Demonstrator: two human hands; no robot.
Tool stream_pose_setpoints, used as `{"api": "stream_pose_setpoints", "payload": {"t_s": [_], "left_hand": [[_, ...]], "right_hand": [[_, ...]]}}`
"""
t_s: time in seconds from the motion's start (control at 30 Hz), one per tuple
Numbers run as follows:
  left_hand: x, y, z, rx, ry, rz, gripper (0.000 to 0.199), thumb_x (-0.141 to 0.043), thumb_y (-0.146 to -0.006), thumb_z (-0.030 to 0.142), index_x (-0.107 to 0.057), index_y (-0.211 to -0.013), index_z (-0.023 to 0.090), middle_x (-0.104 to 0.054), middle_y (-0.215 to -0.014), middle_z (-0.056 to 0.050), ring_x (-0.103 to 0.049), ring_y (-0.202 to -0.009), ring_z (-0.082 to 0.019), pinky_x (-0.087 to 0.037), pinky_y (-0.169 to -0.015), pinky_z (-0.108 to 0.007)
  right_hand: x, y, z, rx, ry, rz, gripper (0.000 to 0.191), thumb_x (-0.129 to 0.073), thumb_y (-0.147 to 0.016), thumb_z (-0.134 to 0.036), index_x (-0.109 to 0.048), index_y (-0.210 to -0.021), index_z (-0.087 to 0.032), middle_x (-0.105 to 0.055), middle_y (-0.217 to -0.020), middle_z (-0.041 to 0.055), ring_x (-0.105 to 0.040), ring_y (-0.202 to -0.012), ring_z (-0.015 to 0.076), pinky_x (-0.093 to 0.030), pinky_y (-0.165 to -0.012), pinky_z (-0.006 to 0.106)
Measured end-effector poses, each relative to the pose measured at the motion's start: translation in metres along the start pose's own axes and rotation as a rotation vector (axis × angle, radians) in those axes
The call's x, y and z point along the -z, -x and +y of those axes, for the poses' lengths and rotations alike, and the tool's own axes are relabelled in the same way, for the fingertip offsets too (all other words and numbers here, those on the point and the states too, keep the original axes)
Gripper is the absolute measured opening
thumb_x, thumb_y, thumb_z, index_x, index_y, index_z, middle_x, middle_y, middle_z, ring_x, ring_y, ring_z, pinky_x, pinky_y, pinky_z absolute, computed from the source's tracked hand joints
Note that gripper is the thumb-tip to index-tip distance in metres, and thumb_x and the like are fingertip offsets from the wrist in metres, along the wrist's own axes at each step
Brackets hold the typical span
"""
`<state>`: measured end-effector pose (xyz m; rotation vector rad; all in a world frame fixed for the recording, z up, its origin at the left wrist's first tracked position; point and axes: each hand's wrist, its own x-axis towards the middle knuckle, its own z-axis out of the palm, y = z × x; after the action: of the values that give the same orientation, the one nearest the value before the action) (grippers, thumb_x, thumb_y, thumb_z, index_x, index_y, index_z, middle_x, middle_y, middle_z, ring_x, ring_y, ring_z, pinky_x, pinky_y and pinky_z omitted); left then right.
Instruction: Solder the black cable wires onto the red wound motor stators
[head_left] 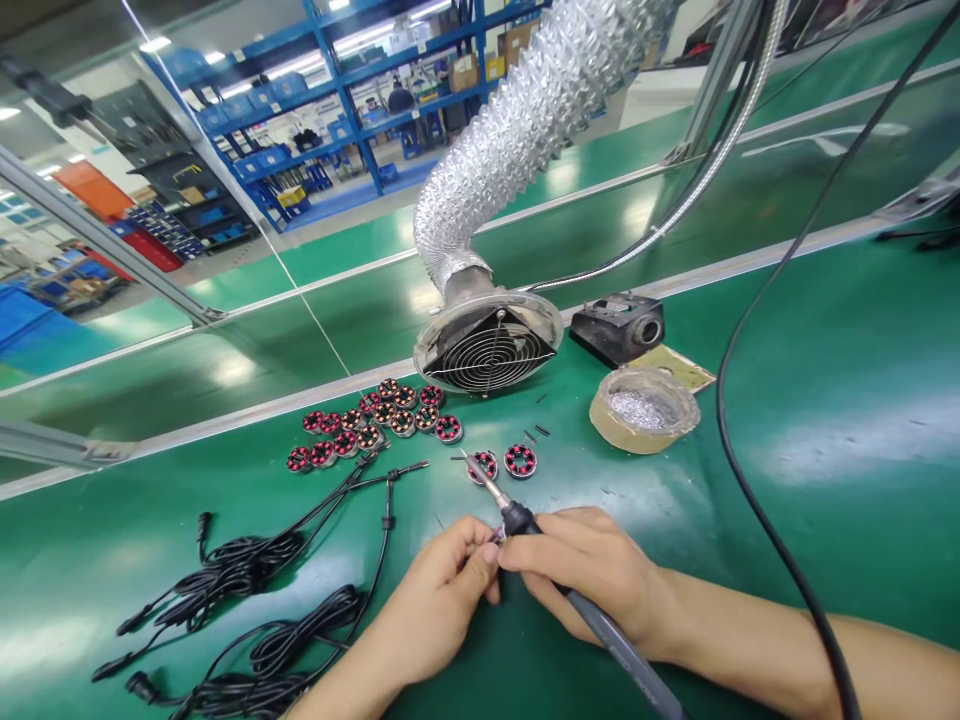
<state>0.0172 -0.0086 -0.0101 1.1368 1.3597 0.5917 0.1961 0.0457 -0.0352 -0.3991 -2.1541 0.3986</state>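
My right hand [600, 570] grips a soldering iron [622, 640], its metal tip pointing up and away from me. Beside it, almost touching, my left hand [442, 595] is closed in a pinch on something small, mostly hidden by the fingers. Just beyond the hands lie two round motor stators with red windings; the iron's tip overlaps the left stator [486, 472] in view, and I cannot tell whether they touch. The right stator [520, 461] sits apart from it. A few thin dark pieces [541, 431] lie behind them.
Several more stators [367, 437] cluster at the back left. Bundled black cables [255, 565] cover the left of the green bench. A fume extractor [491, 350] on a silver duct stands behind, with a tape roll [645, 415] holding solder bits and a black stand [619, 328] to its right. A black cord [739, 480] crosses the right side.
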Motion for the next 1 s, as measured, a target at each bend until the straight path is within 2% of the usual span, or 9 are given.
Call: {"api": "stream_pose_setpoints", "payload": {"t_s": [0.07, 0.17, 0.27, 0.4, 0.5, 0.67, 0.87, 1.0], "left_hand": [[-0.002, -0.005, -0.003, 0.081, 0.144, -0.032, 0.054, -0.050, -0.078, 0.075, -0.045, -0.068, 0.022, -0.035, -0.051, 0.009, -0.023, -0.044, -0.008, -0.017, -0.044, -0.023], [-0.004, -0.009, -0.003, 0.090, 0.199, 0.051, 0.057, -0.058, -0.071, 0.076, -0.041, -0.064, 0.022, -0.032, -0.049, 0.011, -0.018, -0.042, -0.006, -0.013, -0.042, -0.022], [-0.004, -0.009, -0.001, 0.084, 0.187, 0.095, 0.056, -0.062, -0.070, 0.073, -0.039, -0.064, 0.022, -0.030, -0.049, 0.012, -0.017, -0.043, -0.005, -0.014, -0.042, -0.020], [-0.003, -0.009, -0.002, 0.090, 0.185, 0.092, 0.054, -0.062, -0.071, 0.071, -0.038, -0.065, 0.022, -0.027, -0.048, 0.013, -0.016, -0.044, -0.006, -0.013, -0.042, -0.020], [-0.003, -0.009, -0.002, 0.091, 0.181, 0.102, 0.054, -0.062, -0.071, 0.071, -0.036, -0.064, 0.023, -0.027, -0.048, 0.013, -0.015, -0.043, -0.005, -0.013, -0.041, -0.020], [-0.005, -0.011, -0.004, 0.103, 0.196, 0.147, 0.054, -0.062, -0.071, 0.070, -0.036, -0.065, 0.023, -0.027, -0.048, 0.013, -0.015, -0.042, -0.005, -0.013, -0.041, -0.020], [-0.006, -0.010, -0.010, 0.062, 0.184, 0.176, 0.051, -0.061, -0.076, 0.067, -0.037, -0.067, 0.022, -0.026, -0.050, 0.013, -0.016, -0.044, -0.006, -0.014, -0.042, -0.020], [-0.007, -0.009, -0.010, 0.059, 0.156, 0.182, 0.051, -0.060, -0.077, 0.067, -0.037, -0.067, 0.022, -0.026, -0.051, 0.013, -0.016, -0.045, -0.006, -0.014, -0.043, -0.020]], "right_hand": [[-0.001, -0.001, 0.001, -0.005, 0.038, 0.016, 0.025, -0.043, -0.091, -0.004, -0.061, -0.096, -0.021, -0.057, -0.061, -0.0034, -0.050, -0.046, 0.0107, -0.038, -0.046, 0.023], [0.001, -0.003, 0.004, -0.058, -0.036, 0.034, 0.022, -0.045, -0.090, -0.005, -0.060, -0.098, -0.020, -0.061, -0.065, -0.0026, -0.054, -0.049, 0.0099, -0.041, -0.048, 0.021], [0.006, -0.003, 0.009, -0.113, -0.155, -0.021, 0.021, -0.049, -0.086, -0.006, -0.058, -0.100, -0.019, -0.065, -0.071, -0.0015, -0.058, -0.054, 0.0097, -0.045, -0.053, 0.020], [0.007, 0.000, 0.013, -0.126, -0.190, -0.109, 0.021, -0.050, -0.083, -0.009, -0.056, -0.100, -0.019, -0.066, -0.073, -0.0009, -0.058, -0.055, 0.0107, -0.045, -0.054, 0.022], [0.003, 0.000, 0.013, -0.145, -0.213, -0.101, 0.021, -0.047, -0.085, -0.007, -0.056, -0.099, -0.019, -0.065, -0.073, -0.0010, -0.057, -0.055, 0.0096, -0.046, -0.054, 0.019], [-0.001, -0.003, 0.012, -0.257, -0.257, -0.064, 0.019, -0.047, -0.084, -0.007, -0.056, -0.094, -0.019, -0.065, -0.075, -0.0001, -0.058, -0.057, 0.0095, -0.048, -0.056, 0.018], [0.002, -0.004, 0.011, -0.207, -0.234, -0.033, 0.021, -0.048, -0.085, -0.008, -0.058, -0.100, -0.018, -0.068, -0.080, 0.0021, -0.063, -0.064, 0.0115, -0.051, -0.060, 0.021], [0.017, -0.005, 0.011, -0.149, -0.242, 0.004, 0.026, -0.048, -0.092, -0.005, -0.059, -0.112, -0.018, -0.071, -0.084, 0.0025, -0.066, -0.068, 0.0109, -0.051, -0.064, 0.020]]}}
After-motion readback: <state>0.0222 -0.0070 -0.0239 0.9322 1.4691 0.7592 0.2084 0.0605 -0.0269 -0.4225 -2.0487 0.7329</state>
